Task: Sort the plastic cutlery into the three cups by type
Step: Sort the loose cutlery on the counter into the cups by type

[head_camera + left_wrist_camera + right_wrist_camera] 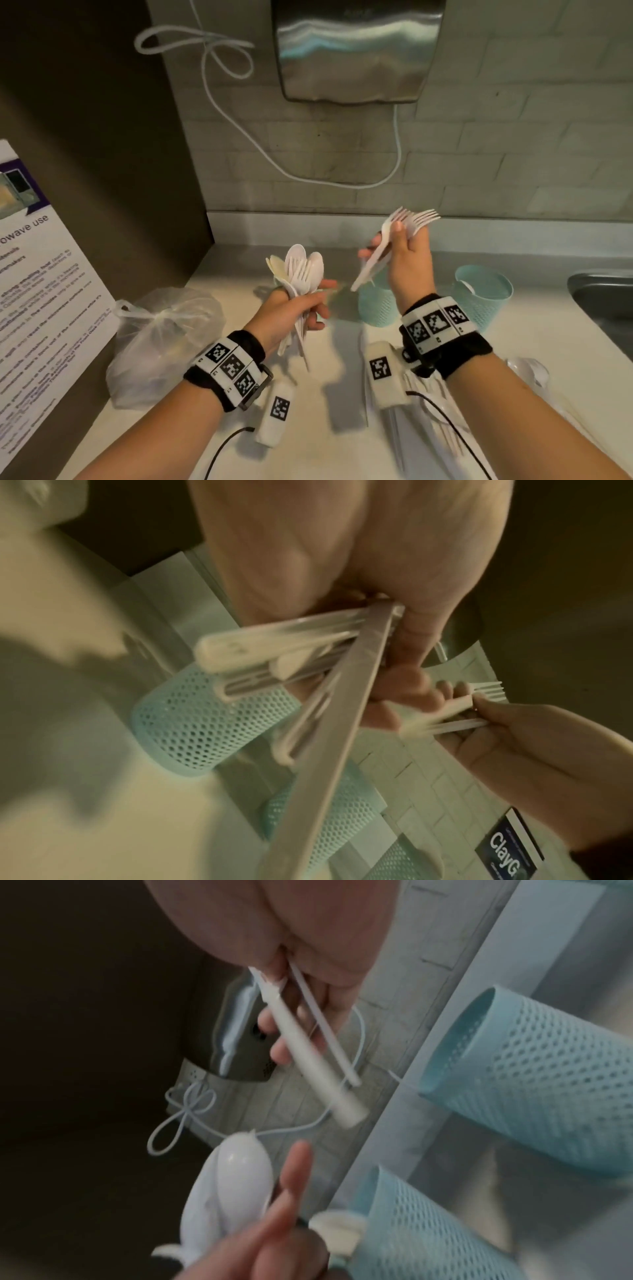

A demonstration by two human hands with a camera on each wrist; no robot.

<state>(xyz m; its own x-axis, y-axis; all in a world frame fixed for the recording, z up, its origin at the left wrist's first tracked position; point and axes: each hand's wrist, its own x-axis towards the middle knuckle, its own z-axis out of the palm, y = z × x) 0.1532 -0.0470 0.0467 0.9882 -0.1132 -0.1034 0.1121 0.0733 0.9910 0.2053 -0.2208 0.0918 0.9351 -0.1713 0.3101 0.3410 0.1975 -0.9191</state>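
My left hand (291, 315) grips a mixed bunch of white plastic cutlery (301, 270), spoons and forks, heads up, above the counter. Seen from the left wrist, the bunch's handles (274, 653) fan out under the palm. My right hand (400, 260) holds a few white forks (411, 219), tines up, above a teal mesh cup (375, 301). A second teal mesh cup (483, 291) stands to its right with a utensil inside. The right wrist view shows the fork handles (322, 1053) and two cups (534, 1064). More loose cutlery (442, 421) lies on the counter under my right forearm.
A tied clear plastic bag (161, 342) sits at the left on the counter (329, 445). A steel sink (603, 305) opens at the far right. A metal dispenser (352, 48) and a looping white cable (219, 99) hang on the tiled wall. A printed notice (41, 294) leans at the left.
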